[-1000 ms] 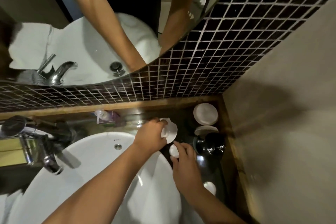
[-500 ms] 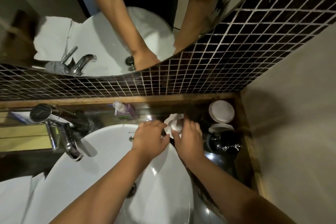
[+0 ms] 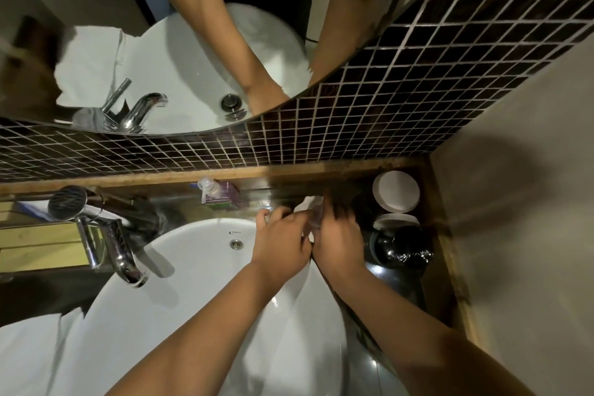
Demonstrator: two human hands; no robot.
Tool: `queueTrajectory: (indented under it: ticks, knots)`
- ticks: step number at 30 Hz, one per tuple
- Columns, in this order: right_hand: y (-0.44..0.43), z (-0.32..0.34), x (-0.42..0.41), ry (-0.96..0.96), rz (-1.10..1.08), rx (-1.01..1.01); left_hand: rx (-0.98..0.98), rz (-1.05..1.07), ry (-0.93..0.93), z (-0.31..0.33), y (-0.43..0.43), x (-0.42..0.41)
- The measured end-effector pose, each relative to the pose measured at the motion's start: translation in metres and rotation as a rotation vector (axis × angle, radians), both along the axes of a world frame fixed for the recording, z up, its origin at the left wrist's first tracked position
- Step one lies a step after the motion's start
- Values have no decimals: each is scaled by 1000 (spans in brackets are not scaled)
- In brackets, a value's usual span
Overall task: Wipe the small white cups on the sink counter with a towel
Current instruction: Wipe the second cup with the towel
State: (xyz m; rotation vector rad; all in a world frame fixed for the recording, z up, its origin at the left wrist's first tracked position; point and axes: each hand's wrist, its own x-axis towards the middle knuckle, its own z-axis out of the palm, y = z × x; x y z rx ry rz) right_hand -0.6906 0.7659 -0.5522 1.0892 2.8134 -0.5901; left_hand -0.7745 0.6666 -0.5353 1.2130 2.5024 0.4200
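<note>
My left hand (image 3: 281, 239) and my right hand (image 3: 337, 239) are pressed together over the far right rim of the white basin (image 3: 180, 267). A white towel (image 3: 305, 202) sticks out above the fingers of both hands. Between the hands sits a small white cup (image 3: 316, 220), blurred and mostly hidden by the fingers of my right hand. My left hand is closed around the towel and my right hand around the cup.
A round white dish (image 3: 396, 191) and a second white dish (image 3: 397, 222) sit in the right corner behind a black kettle (image 3: 401, 249). A soap bottle (image 3: 215, 193) stands by the wall. The chrome tap (image 3: 112, 247) is at left. A mirror (image 3: 180, 42) hangs above.
My right hand picked the small cup up from the counter and brought it to the towel in my left hand. Both hands now grip tighter together, with the cup more covered.
</note>
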Motion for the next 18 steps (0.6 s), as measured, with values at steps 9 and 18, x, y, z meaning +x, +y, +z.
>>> queueTrajectory:
  ticks: [9, 18]
  knots:
    - [-13, 9, 31, 58, -52, -51, -84, -144, 133, 15, -2, 8]
    - [-56, 18, 170, -330, -217, -133, -186, -434, 199, 31, -8, 75]
